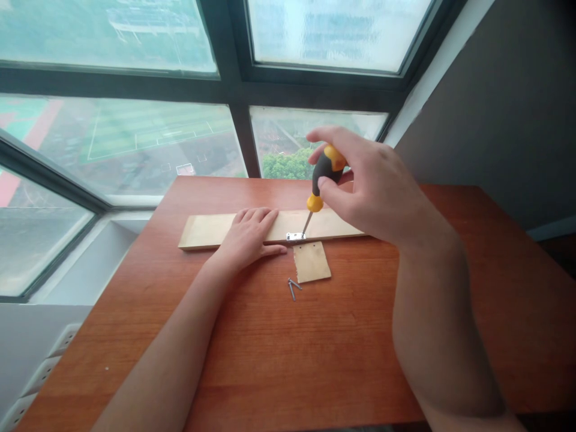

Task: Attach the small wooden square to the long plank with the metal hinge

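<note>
A long pale wooden board (207,231) lies across the far part of the table. My left hand (252,234) rests flat on it, fingers spread, with the thumb along its near edge. On that edge sits a small metal hinge (294,237). My right hand (369,180) grips the yellow and black handle of a screwdriver (327,171), which is tilted, its tip down at the right end of the hinge. Just in front of the board is a small square wooden piece (312,263) with two holes along its top edge. Loose screws (293,287) lie beside it.
The reddish-brown wooden table (288,360) stands against large windows with dark frames (238,90). Several wall sockets (42,375) line the lower left, beside the table edge. A grey wall (495,120) rises on the right.
</note>
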The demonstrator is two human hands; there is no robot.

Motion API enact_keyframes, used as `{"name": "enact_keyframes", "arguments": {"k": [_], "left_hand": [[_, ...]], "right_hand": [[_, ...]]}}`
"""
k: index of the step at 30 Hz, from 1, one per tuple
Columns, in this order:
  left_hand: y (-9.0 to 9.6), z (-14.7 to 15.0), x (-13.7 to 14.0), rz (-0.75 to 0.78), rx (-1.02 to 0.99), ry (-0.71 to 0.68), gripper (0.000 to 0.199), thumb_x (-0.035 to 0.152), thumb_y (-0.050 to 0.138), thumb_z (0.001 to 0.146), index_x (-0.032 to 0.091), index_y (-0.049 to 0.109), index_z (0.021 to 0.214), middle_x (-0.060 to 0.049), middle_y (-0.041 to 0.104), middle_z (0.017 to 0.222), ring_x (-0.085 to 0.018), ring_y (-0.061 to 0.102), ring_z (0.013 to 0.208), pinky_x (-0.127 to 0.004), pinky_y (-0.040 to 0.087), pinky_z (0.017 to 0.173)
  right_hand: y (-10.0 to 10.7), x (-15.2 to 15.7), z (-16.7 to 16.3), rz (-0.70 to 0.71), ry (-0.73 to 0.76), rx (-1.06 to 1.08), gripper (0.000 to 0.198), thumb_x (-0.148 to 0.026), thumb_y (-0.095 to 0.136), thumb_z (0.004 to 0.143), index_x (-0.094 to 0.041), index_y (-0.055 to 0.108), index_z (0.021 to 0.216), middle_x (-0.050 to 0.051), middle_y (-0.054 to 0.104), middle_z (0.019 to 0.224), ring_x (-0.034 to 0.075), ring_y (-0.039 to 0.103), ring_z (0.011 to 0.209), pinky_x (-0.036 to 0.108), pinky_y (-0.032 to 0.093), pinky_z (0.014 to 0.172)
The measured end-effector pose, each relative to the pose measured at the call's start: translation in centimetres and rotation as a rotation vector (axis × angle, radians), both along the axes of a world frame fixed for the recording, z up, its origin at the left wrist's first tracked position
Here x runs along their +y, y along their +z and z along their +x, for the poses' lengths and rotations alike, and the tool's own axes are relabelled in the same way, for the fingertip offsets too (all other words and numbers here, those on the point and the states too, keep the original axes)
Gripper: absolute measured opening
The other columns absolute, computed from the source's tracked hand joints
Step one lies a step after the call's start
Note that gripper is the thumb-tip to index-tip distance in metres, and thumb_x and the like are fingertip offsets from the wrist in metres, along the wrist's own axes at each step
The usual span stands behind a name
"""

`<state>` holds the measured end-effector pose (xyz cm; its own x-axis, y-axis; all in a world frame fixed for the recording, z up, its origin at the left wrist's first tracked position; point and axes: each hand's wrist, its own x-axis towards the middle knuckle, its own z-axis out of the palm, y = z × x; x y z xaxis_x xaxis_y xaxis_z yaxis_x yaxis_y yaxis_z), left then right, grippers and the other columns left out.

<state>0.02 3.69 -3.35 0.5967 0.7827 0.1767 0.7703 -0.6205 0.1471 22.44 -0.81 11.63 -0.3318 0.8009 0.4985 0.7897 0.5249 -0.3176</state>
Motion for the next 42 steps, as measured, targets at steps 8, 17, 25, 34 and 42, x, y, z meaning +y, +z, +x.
{"name": "enact_keyframes", "arguments": {"k": [8, 17, 25, 34, 42], "left_hand": [[-0.03, 0.16, 0.18, 0.010, -0.013, 0.009, 0.070, 0.064, 0.054, 0.082, 0.019, 0.045, 0.135, -0.015, 0.053, 0.132, -0.032, 0.047, 0.121, -0.044, 0.031, 0.103], [-0.02, 0.05, 0.34, 0.005, -0.019, 0.008, 0.073, 0.064, 0.059, 0.079, 0.021, 0.046, 0.136, -0.014, 0.053, 0.132, -0.033, 0.049, 0.119, -0.044, 0.033, 0.102], [0.18, 0.02, 0.50, -0.015, 0.002, 0.002, 0.074, 0.066, 0.057, 0.079, 0.020, 0.045, 0.136, -0.014, 0.053, 0.132, -0.033, 0.049, 0.118, -0.043, 0.035, 0.102], [0.05, -0.07, 0.74, -0.027, -0.008, 0.005, 0.074, 0.067, 0.057, 0.078, 0.021, 0.046, 0.135, -0.014, 0.053, 0.133, -0.034, 0.050, 0.118, -0.044, 0.036, 0.100], [0.08, -0.11, 0.76, -0.026, 0.002, 0.002, 0.075, 0.068, 0.055, 0.078, 0.020, 0.046, 0.135, -0.015, 0.053, 0.133, -0.035, 0.050, 0.118, -0.045, 0.037, 0.099]], "right_hand": [[-0.53, 0.74, -0.10, 0.054, -0.168, -0.007, 0.035, -0.038, 0.048, 0.091, -0.024, 0.057, 0.123, 0.007, 0.067, 0.104, 0.023, 0.062, 0.084, 0.039, 0.048, 0.078], [-0.25, 0.32, -0.31, 0.055, -0.102, -0.005, 0.032, -0.034, 0.053, 0.089, -0.024, 0.060, 0.118, 0.003, 0.068, 0.098, 0.020, 0.061, 0.085, 0.036, 0.049, 0.079], [0.09, -0.13, -0.25, 0.006, 0.028, 0.043, 0.041, -0.020, 0.050, 0.085, -0.022, 0.054, 0.126, 0.005, 0.065, 0.113, 0.020, 0.062, 0.094, 0.034, 0.050, 0.081], [-0.43, 0.52, -0.28, 0.059, -0.085, 0.007, 0.033, -0.033, 0.049, 0.091, -0.026, 0.054, 0.123, 0.005, 0.067, 0.108, 0.023, 0.063, 0.091, 0.038, 0.049, 0.078], [-0.62, 0.65, -0.07, 0.076, -0.127, -0.007, 0.038, -0.034, 0.056, 0.088, -0.026, 0.055, 0.125, 0.006, 0.066, 0.101, 0.023, 0.062, 0.083, 0.039, 0.050, 0.076]]}}
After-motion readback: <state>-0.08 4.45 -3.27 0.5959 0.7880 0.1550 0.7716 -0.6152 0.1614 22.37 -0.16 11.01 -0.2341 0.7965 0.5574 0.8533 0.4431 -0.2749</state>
